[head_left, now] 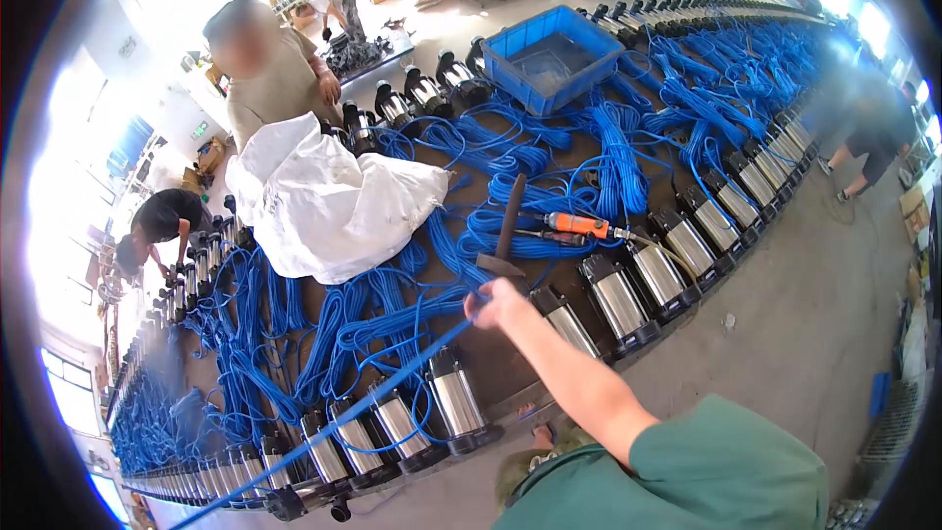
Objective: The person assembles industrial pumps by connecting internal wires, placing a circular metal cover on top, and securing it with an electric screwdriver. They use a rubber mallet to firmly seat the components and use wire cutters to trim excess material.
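My right hand (pixel 498 305) reaches over the near edge of a long bench, its fingers closed around a blue cable (pixel 392 376). The cable runs taut from the hand toward the lower left, out of view. Just beyond the hand lies a hammer (pixel 503 255) with a dark handle. To its right an orange air screwdriver (pixel 579 224) with a hose rests on coiled blue cables (pixel 618 162). Silver cylindrical pumps (pixel 618 302) with black ends line the near edge, on both sides of my forearm. My left hand is not in view.
A white sack (pixel 334 201) lies on the bench at left centre. A blue plastic crate (pixel 549 59) sits farther back. One person (pixel 275 79) stands across the bench; another (pixel 167 221) bends at the far left. A blurred person (pixel 863 118) is at right.
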The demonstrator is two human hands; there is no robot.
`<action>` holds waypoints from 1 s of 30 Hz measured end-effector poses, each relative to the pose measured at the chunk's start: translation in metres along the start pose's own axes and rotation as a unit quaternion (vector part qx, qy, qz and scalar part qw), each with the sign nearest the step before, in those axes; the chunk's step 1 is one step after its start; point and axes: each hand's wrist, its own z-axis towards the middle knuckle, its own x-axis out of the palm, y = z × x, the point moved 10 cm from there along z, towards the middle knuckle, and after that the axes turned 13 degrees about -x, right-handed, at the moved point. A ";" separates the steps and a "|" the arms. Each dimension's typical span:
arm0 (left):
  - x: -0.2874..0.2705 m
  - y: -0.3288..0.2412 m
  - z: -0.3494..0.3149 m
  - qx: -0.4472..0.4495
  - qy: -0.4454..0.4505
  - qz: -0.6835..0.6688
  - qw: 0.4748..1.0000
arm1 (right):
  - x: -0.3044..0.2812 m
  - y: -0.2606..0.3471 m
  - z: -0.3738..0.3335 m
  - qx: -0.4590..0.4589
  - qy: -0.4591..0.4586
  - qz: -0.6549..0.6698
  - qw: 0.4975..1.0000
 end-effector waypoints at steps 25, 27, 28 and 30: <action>0.008 0.052 -0.030 -0.025 -0.077 0.149 0.986 | 0.263 0.116 -0.313 -0.105 0.482 -0.343 0.799; -0.014 0.065 -0.038 -0.101 -0.080 0.106 0.986 | 0.265 0.141 -0.297 -0.108 0.512 -0.298 0.798; -0.010 0.070 -0.039 -0.058 -0.083 0.095 0.990 | 0.262 0.138 -0.282 -0.132 0.498 -0.317 0.796; -0.010 0.070 -0.045 -0.045 -0.081 0.098 0.991 | 0.253 0.128 -0.256 -0.156 0.471 -0.379 0.781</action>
